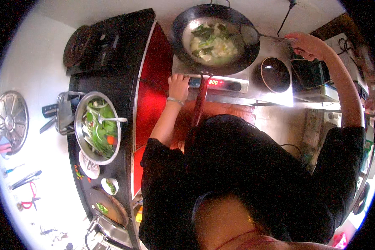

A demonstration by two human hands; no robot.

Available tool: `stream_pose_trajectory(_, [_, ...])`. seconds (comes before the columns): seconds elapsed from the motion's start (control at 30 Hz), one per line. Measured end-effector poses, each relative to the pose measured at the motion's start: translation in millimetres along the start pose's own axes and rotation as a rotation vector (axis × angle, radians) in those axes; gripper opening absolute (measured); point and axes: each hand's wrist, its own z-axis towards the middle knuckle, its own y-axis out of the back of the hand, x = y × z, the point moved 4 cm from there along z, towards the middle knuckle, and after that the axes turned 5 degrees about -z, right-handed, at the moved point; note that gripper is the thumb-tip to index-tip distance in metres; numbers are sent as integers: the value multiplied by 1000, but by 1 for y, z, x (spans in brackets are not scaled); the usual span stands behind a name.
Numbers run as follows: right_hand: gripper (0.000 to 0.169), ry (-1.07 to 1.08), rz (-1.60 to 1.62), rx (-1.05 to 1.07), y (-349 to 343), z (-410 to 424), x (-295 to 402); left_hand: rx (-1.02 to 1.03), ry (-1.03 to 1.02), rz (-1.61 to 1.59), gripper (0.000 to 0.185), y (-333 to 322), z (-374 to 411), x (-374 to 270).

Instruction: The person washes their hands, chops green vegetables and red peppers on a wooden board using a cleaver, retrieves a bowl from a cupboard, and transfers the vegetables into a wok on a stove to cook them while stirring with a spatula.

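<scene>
A black wok (pixel 253 59) sits on an induction cooker (pixel 244 82) whose panel shows lit red digits. Inside the wok, leafy greens and pale soft pieces (pixel 215 43) lie in a cloudy broth. My right hand (pixel 306 47) grips the handle of a metal cooking spatula (pixel 249 35), its blade at the wok's right side above the inner wall. My left hand (pixel 178 87) rests on the left end of the cooker's front, fingers slightly apart. Beside that hand, the wok's dark red handle (pixel 200 101) points towards me.
Left, on a dark counter (pixel 120 84), stand a steel bowl (pixel 78 137) of cut vegetables with a spoon, a knife rack (pixel 65 109), small dishes and a round chopping board (pixel 117 207). A round dark lidded vessel or pan (pixel 275 75) sits right of the cooker.
</scene>
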Motion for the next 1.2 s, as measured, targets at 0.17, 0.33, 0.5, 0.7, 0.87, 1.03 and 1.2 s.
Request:
stream_pose_trajectory(0.17, [32,326,-112,197,38,95,-66,-17,-29,-33,41,0,5,-8])
stream_pose_trajectory(0.33, [21,127,374,246,-13,135,-27,7,1,11,40,-3,1,-4])
stream_pose_trajectory(0.5, [42,272,-283,111,-35,71,70,-27,17,-18,40,3,-4,-3])
stream_pose_trajectory(0.7, [19,205,-646,-26,7,54,97,-31,46,-49,36,6,-5,-4])
stream_pose_trajectory(0.87, [15,276,-1010,-90,40,136,71,-118,-10,-80,32,5,3,-13])
stream_pose_trajectory(1.03, [33,278,-531,41,-16,144,104,-108,-11,-91,29,6,0,-9])
stream_pose_trajectory(1.2, [53,928,-1064,-182,-69,60,145,-111,0,-26,30,3,-5,-3])
